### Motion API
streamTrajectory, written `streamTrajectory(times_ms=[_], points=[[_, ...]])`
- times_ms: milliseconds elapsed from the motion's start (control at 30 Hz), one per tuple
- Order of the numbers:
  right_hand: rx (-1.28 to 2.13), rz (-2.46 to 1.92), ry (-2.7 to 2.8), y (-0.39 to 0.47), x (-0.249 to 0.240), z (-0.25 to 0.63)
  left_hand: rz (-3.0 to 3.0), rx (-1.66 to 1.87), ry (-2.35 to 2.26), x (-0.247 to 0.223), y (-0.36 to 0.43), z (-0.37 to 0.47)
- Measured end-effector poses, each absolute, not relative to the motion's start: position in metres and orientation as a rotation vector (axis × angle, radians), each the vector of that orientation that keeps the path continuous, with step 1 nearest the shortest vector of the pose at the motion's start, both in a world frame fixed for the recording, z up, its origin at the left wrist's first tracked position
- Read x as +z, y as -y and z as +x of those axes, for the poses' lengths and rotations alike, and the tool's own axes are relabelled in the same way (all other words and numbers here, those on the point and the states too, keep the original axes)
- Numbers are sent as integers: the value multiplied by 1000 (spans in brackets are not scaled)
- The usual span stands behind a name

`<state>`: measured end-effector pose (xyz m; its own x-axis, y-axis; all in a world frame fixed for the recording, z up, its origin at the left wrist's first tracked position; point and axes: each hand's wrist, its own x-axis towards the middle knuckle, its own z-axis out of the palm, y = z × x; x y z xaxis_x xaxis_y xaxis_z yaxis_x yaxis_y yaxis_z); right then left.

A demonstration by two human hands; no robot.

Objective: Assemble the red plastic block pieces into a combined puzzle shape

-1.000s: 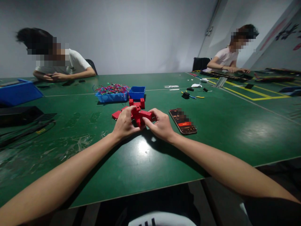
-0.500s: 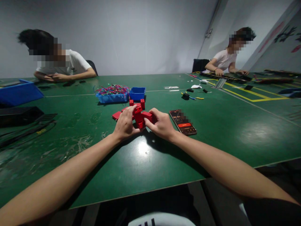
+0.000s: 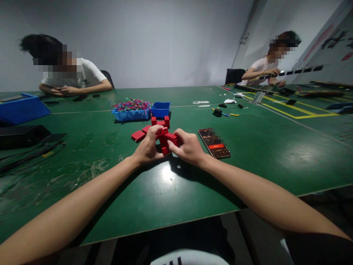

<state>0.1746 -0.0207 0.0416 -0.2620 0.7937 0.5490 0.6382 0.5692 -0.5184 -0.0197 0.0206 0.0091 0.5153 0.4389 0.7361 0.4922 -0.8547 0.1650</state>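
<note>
Over the middle of the green table, my left hand [image 3: 147, 145] is closed around an upright red block-like part [image 3: 163, 142], its thumb low and its fingers over the top. My right hand [image 3: 189, 145] pinches a smaller red block [image 3: 171, 137] between thumb and fingers, held against the front of that part. Whether the two are joined, I cannot tell. Just behind lies a red part with two raised ends [image 3: 160, 122]. More red blocks [image 3: 138, 135] lie left of my left hand, partly covered by it.
A phone [image 3: 214, 143] lies right of my right hand. Ahead stand a blue tray of coloured wires [image 3: 132, 115] and a small blue bin [image 3: 161, 109]. Cutters [image 3: 233, 115] lie farther right. Two people sit across the table; the right one [image 3: 264, 68] holds a dark strip.
The red part in my left hand has come slightly lower and nearer, showing more of the red part behind. The person at the right has lifted the dark strip off the table.
</note>
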Motion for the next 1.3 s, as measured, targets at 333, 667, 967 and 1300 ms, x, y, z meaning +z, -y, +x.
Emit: streamTrajectory(times_ms=[333,667,967,1300], points=[[182,-1163,2029,21,38,173,-2685,-1257,768,11,-18,-17],[204,-1171,2002,19,37,174,-2740,-1252,849,10,-19,-20],[226,-1165,1990,19,39,175,-2894,-1222,986,10,-18,-22],[242,-1153,2020,17,41,176,-3022,-1043,1101,12,-16,-21]])
